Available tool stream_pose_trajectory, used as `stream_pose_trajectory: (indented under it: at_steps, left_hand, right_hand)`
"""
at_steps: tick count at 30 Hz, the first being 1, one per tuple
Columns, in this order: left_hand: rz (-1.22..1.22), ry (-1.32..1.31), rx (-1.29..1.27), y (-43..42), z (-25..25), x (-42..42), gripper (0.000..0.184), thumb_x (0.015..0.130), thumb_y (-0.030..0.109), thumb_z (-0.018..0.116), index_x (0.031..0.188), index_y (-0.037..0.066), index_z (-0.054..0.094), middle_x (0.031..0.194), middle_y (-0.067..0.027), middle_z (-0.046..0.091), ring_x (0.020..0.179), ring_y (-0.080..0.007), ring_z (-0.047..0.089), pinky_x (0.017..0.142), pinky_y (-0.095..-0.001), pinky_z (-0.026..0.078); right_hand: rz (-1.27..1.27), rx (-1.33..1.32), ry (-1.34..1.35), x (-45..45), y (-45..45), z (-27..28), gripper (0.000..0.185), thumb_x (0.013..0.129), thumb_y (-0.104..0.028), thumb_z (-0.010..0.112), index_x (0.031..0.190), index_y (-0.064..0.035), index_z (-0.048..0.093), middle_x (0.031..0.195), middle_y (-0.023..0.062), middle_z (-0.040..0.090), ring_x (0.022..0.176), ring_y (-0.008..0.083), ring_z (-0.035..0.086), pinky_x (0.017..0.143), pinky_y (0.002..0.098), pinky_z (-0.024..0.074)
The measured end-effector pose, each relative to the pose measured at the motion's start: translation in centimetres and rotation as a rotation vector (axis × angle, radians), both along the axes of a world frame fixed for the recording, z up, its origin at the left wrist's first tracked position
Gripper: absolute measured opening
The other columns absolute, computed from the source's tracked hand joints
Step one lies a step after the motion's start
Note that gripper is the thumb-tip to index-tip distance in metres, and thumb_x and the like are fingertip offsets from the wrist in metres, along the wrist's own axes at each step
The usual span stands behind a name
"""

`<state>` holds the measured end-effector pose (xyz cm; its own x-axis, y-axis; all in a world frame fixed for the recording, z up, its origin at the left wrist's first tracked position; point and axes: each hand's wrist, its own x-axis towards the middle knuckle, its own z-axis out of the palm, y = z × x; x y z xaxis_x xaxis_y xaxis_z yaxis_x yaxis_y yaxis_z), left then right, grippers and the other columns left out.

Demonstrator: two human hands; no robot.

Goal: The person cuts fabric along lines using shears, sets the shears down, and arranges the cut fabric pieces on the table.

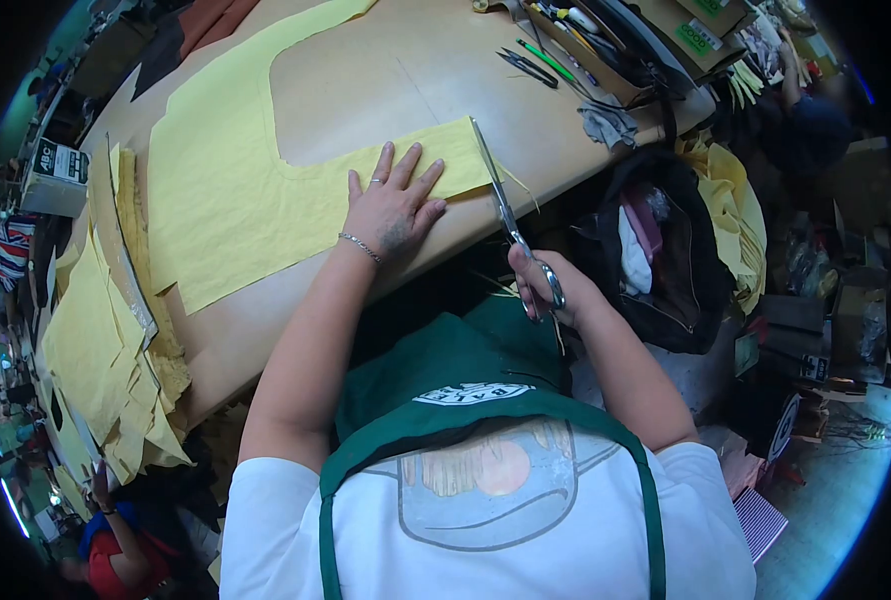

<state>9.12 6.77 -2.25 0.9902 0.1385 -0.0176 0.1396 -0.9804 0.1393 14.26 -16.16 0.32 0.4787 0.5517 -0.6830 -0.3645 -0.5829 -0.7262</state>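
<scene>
While left (393,212) flat, scissors (506,212) in right (557,284)

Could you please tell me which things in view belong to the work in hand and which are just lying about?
In use:
yellow sheet, under the left hand
large scissors, in the right hand
table, bearing the sheet

Apparently just lying about:
black snips
green pen
grey cloth
open black bag

long yellow fabric sheet (210,190) that was cut off by the top edge, curled fingers of the right hand (577,288) that were partly hidden behind silver metal scissors (505,207), red-sleeved person (130,562) who was blurred
</scene>
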Motion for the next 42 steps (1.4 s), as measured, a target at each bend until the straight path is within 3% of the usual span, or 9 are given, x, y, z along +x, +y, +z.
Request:
stream_pose_trajectory:
  at_steps: [9, 18, 21, 30, 36, 41, 42]
  left_hand:
    - [0.007, 0.003, -0.002, 0.0, 0.1, -0.1, 0.051, 0.084, 0.051, 0.034, 0.13, 0.029, 0.031, 0.14, -0.0019, 0.02, 0.13, -0.0286, 0.013, 0.095, -0.063, 0.016]
    - [-0.001, -0.019, 0.015, 0.0, -0.1, -0.1, 0.051, 0.084, 0.051, 0.034, 0.13, 0.029, 0.032, 0.14, -0.0021, 0.021, 0.13, -0.0288, 0.015, 0.094, -0.0632, 0.017]
    - [-0.001, -0.022, 0.015, 0.1, -0.1, -0.1, 0.051, 0.084, 0.051, 0.034, 0.13, 0.029, 0.032, 0.14, -0.0021, 0.021, 0.13, -0.0287, 0.015, 0.094, -0.0632, 0.017]
    - [0.002, -0.005, -0.006, 0.0, 0.2, -0.2, 0.051, 0.085, 0.051, 0.034, 0.13, 0.029, 0.032, 0.14, -0.0026, 0.02, 0.13, -0.0288, 0.013, 0.094, -0.0634, 0.017]
    - [-0.007, -0.006, -0.016, 0.0, 0.1, -0.1, 0.052, 0.085, 0.051, 0.034, 0.13, 0.026, 0.032, 0.14, -0.004, 0.02, 0.13, -0.0297, 0.011, 0.093, -0.0647, 0.017]
    - [-0.022, -0.045, -0.05, 0.4, 0.2, -0.4, 0.05, 0.086, 0.048, 0.035, 0.13, 0.025, 0.033, 0.14, -0.0041, 0.021, 0.13, -0.0297, 0.012, 0.092, -0.0651, 0.017]
    - [0.084, -0.11, -0.07, 0.8, 0.3, -0.5, 0.049, 0.086, 0.048, 0.035, 0.13, 0.025, 0.033, 0.139, -0.0042, 0.021, 0.13, -0.0294, 0.012, 0.092, -0.0654, 0.016]
  right_hand:
    - [0.017, -0.054, -0.091, 1.5, 1.5, 0.1, 0.067, 0.059, -0.076, 0.049, 0.06, -0.0088, 0.041, 0.05, -0.001, 0.041, 0.039, 0.008, 0.043, 0.037, 0.0211, 0.0348]
    - [0.017, -0.145, -0.23, 0.7, 1.1, -0.1, 0.068, 0.064, -0.071, 0.05, 0.052, -0.0053, 0.043, 0.044, 0.0011, 0.041, 0.036, 0.0091, 0.047, 0.035, 0.0215, 0.0373]
    - [-0.006, -0.176, -0.171, 0.5, 1.0, 0.2, 0.063, 0.064, -0.069, 0.053, 0.06, -0.0068, 0.044, 0.046, -0.0023, 0.039, 0.038, 0.0062, 0.042, 0.035, 0.0205, 0.0338]
    - [-0.016, -0.075, -0.152, 2.3, 2.9, -0.6, 0.072, 0.06, -0.077, 0.046, 0.056, -0.0057, 0.044, 0.049, 0.0012, 0.043, 0.04, 0.0094, 0.046, 0.038, 0.0228, 0.0377]
    - [0.04, -0.162, -0.19, 2.4, 2.8, 0.4, 0.065, 0.065, -0.067, 0.055, 0.063, -0.0017, 0.048, 0.051, 0.0032, 0.044, 0.041, 0.0094, 0.046, 0.039, 0.0229, 0.0408]
    - [-0.117, 0.003, -0.214, 1.0, 2.0, -0.8, 0.057, 0.071, -0.058, 0.057, 0.065, -0.0015, 0.049, 0.049, 0.0015, 0.043, 0.04, 0.0086, 0.045, 0.038, 0.0218, 0.039]
    - [-0.161, 0.064, -0.221, 0.7, 1.6, -1.3, 0.056, 0.072, -0.057, 0.057, 0.066, -0.0018, 0.049, 0.049, 0.0013, 0.043, 0.04, 0.0084, 0.045, 0.038, 0.0215, 0.0384]
